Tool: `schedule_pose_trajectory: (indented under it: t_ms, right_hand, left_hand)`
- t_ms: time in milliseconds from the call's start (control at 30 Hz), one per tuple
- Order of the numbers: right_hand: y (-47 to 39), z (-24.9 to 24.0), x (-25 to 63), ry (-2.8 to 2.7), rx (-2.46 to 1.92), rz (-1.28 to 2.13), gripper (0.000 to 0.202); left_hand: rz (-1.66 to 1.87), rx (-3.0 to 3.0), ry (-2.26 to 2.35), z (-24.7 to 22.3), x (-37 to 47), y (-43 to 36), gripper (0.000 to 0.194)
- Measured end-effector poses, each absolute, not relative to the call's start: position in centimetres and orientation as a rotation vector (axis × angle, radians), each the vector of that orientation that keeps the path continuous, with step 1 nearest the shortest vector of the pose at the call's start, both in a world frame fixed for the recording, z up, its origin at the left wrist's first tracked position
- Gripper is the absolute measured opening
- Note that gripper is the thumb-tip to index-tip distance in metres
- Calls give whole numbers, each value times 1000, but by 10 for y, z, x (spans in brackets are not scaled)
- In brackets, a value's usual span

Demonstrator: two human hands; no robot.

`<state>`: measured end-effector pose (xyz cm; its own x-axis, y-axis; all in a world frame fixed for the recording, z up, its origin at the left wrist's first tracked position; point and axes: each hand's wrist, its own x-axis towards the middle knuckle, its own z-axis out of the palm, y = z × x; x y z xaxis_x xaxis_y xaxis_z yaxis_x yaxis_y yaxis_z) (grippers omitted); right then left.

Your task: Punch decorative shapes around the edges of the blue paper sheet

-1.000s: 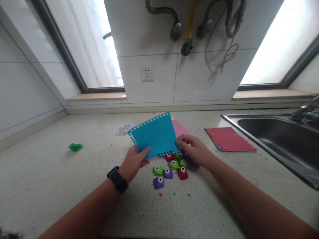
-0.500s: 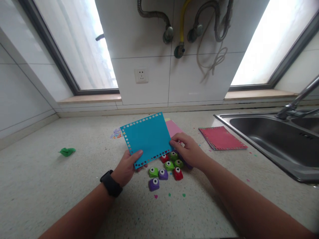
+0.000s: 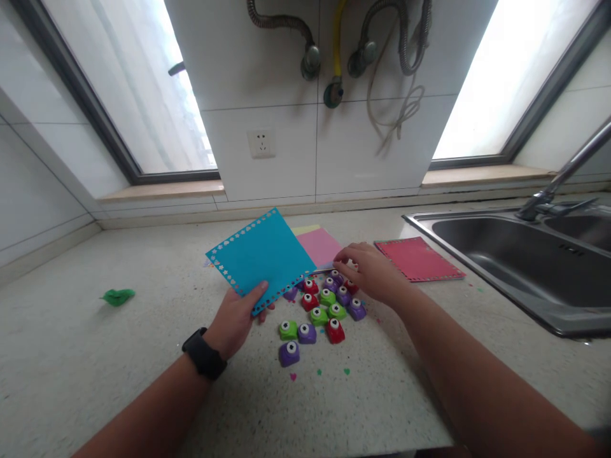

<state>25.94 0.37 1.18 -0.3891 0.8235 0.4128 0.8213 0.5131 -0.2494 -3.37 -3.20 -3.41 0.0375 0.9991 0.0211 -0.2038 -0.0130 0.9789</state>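
The person's left hand (image 3: 236, 321) grips a blue sheet (image 3: 260, 254) by its near corner, the thumb pressed on top and the fingers underneath. The sheet is tilted, held above the counter (image 3: 143, 356), with small cut-out shapes lining three of its edges. A black watch (image 3: 204, 353) circles the left wrist.

The right hand (image 3: 377, 273) is apart from the blue sheet, palm down with fingers curled, just beyond the craft punches (image 3: 336, 331). Its fingertips are at the near edge of a pink sheet (image 3: 317, 247); whether they close on any paper, I cannot tell.

The punches, in purple, green and red, sit clustered between the two forearms, each topped with a white disc bearing a dark shape. The blue sheet overlaps the far left of the cluster. A yellow sheet (image 3: 305, 229) peeks out behind the pink one.

To the right, beyond the right forearm, a red sheet (image 3: 420, 257) tops a small stack, beside a steel sink (image 3: 501, 267) with a faucet (image 3: 544, 197).

Nearer the person lie a pink paper heart (image 3: 293, 376) and green paper bits (image 3: 347, 371). Far left is a crumpled green piece (image 3: 118, 296). On the tiled wall are a power socket (image 3: 261, 144) and a yellow pipe (image 3: 337, 44).
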Motion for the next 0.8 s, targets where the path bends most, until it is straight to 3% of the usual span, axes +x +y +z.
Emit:
schedule_pose_trajectory:
  t_ms: [500, 800]
  right_hand:
    - [-7, 6, 224, -2523, -1140, 10, 45]
    - [-11, 10, 209, -2603, -1122, 29, 35]
  left_hand:
    - [1388, 918, 886, -31, -33, -30, 28]
    - [1388, 941, 885, -31, -32, -30, 25]
